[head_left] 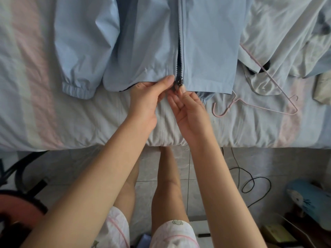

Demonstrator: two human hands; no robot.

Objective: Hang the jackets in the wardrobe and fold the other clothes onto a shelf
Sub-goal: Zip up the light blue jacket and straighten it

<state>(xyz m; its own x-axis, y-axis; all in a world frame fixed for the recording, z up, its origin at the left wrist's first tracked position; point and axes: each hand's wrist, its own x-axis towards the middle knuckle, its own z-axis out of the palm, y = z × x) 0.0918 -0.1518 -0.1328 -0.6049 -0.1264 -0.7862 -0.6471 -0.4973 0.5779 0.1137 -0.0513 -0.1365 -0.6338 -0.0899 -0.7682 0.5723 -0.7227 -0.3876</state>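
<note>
Jacket (206,42) on bed (53,113), left hand (145,99), right hand (189,111) pinching zipper (180,56)

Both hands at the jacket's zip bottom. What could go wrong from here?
The left hand and right hand both pinch the zip at the jacket hem. If the ends are misaligned, the slider might jam, or it could bite loose hem fabric. The pink hanger is partly covered by another garment, so pulling it out may drag that garment along.
</note>
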